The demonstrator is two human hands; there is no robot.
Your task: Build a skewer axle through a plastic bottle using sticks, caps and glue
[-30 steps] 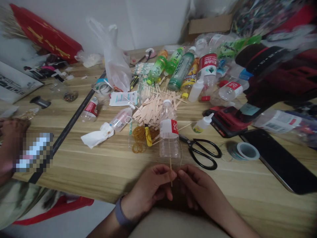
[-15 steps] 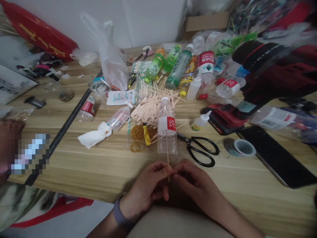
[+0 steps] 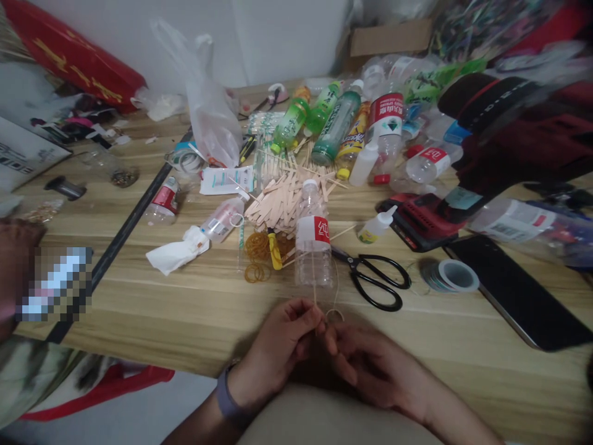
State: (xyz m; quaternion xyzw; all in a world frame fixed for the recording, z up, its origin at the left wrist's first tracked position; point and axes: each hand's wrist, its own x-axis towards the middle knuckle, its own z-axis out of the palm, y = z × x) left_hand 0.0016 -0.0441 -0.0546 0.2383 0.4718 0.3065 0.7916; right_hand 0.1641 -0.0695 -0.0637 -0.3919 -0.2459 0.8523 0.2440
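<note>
My left hand (image 3: pixel 294 330) pinches a thin wooden stick (image 3: pixel 314 287) upright between thumb and fingers. My right hand (image 3: pixel 365 355) is close beside it, fingers curled and fingertips nearly meeting the left ones. A thin pale thread (image 3: pixel 336 296) loops down to the right fingertips, which appear closed on it; its end is hidden. Just behind the stick stands a clear plastic bottle (image 3: pixel 314 256) with a red and white label. To its right lie black-handled scissors (image 3: pixel 377 281).
Flat wooden sticks (image 3: pixel 278 201) are piled behind the bottle, with rubber bands (image 3: pixel 259 250) at left. A glue bottle (image 3: pixel 376 227), a thread spool (image 3: pixel 449 276), a phone (image 3: pixel 519 290) and a power drill (image 3: pixel 472 154) are at right. Another person's hand (image 3: pixel 18 266) is at far left.
My right hand has moved slightly right and down, its fingers turning. A small thread loop now shows above its fingertips. The left hand keeps its pinch on the stick.
</note>
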